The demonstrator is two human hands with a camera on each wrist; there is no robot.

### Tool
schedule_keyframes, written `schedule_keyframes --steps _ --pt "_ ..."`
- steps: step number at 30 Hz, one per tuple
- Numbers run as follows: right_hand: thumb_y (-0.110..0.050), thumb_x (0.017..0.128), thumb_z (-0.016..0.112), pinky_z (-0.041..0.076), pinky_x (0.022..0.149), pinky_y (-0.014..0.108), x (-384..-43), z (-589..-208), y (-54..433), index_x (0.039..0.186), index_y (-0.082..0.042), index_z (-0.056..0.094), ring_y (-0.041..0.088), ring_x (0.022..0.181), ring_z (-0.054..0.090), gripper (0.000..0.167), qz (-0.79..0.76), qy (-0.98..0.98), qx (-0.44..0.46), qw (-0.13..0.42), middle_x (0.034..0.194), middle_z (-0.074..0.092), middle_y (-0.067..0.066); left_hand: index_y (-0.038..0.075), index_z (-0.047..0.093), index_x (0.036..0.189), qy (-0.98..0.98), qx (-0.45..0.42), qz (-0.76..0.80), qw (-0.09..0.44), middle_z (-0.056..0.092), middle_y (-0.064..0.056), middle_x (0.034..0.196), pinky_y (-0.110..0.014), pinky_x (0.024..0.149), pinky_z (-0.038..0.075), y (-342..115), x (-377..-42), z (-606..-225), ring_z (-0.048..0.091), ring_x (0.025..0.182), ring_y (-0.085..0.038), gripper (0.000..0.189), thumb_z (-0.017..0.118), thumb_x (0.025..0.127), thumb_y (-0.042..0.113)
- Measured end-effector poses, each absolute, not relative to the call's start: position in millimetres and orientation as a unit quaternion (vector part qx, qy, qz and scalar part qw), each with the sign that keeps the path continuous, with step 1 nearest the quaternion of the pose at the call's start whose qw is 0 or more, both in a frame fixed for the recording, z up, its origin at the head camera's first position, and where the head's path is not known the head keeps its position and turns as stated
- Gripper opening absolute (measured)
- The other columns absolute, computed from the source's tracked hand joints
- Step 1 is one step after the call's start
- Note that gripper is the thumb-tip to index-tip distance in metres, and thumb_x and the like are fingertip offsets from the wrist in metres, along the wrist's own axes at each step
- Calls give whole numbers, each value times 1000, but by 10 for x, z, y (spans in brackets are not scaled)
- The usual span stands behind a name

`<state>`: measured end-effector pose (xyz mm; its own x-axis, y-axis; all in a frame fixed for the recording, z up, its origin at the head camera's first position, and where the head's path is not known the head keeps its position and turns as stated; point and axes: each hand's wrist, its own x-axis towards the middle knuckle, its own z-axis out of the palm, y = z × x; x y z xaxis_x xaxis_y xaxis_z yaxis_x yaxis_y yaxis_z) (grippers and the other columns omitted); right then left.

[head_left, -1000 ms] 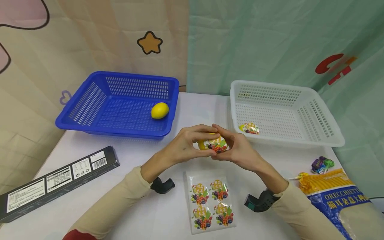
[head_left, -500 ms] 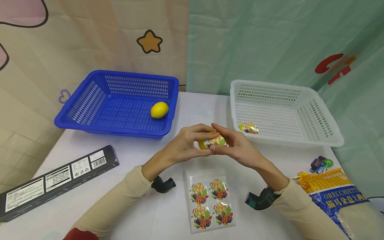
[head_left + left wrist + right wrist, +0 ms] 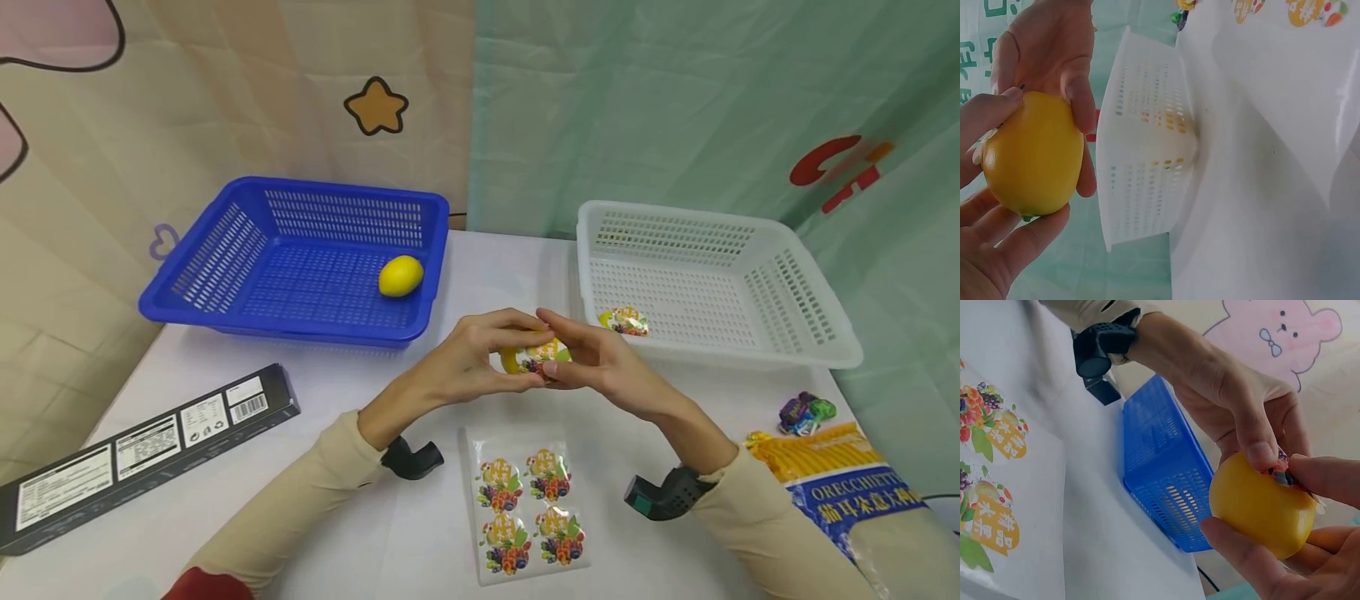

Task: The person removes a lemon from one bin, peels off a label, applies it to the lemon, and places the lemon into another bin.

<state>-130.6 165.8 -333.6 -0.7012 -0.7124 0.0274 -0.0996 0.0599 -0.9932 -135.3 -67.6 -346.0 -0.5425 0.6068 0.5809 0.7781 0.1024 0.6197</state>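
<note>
Above the middle of the table, a yellow lemon is held between both hands. Across the side facing the head camera lies a shiny fruit-print sticker. My left hand grips the lemon from the left, fingers over the top and thumb below. From the other side my right hand holds it, its thumb pressed on the sticker. A bit of the sticker's edge shows under the left thumb in the right wrist view. Below the hands lies a sheet of matching stickers.
A blue basket at back left contains another lemon. At back right, a white basket holds a stickered lemon. A long black box lies left; wrapped candies and a pasta bag lie right.
My right thumb has come up from the lemon's lower edge onto the sticker, then shifted right across it. The left hand keeps its grip, and the lemon stays nearly in place.
</note>
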Motion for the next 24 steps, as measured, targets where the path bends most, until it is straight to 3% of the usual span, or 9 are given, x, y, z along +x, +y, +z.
schedule_keyframes --steps 6,11,17,20,22,24 --pt "-12 99 59 44 104 36 -1302 -3338 1778 157 -12 22 27 144 30 69 -563 736 -302 222 161 23 6 -4 67 120 -740 -466 -478 87 66 -15 122 -24 95 50 -619 -1372 -3473 61 116 -20 48 84 78 10" --pt "-15 100 57 45 101 26 -1318 -3300 2041 154 -13 33 28 139 39 59 -502 801 -282 164 153 40 7 -3 68 119 -749 -446 -481 88 67 -15 122 -23 94 51 -621 -1397 -3500 62 116 -21 49 86 76 11" --pt "-14 100 59 42 92 8 -1406 -3186 2647 147 -9 46 6 127 51 49 -448 870 -204 37 144 52 11 -3 70 117 -752 -435 -488 82 68 -14 120 -23 93 51 -639 -1440 -3527 63 115 -20 48 87 74 10" --pt "-21 101 58 39 91 4 -1506 -3146 3112 150 -12 42 -4 124 48 52 -414 901 -132 3 147 49 7 -2 70 117 -752 -432 -492 81 68 -12 120 -22 89 53 -640 -1462 -3505 63 113 -17 47 87 75 11" --pt "-28 102 54 34 94 2 -1612 -3186 3491 153 -17 36 -2 130 43 55 -391 917 -77 -13 152 43 2 -1 70 116 -753 -428 -493 83 69 -11 119 -22 85 54 -638 -1485 -3485 64 112 -16 47 87 74 12" --pt "-32 104 49 27 111 16 -1728 -3265 3892 157 -20 24 11 143 31 60 -374 927 -32 -18 160 28 5 -1 71 116 -755 -423 -493 86 69 -10 118 -22 82 55 -634 -1513 -3465 64 111 -15 47 87 74 12"
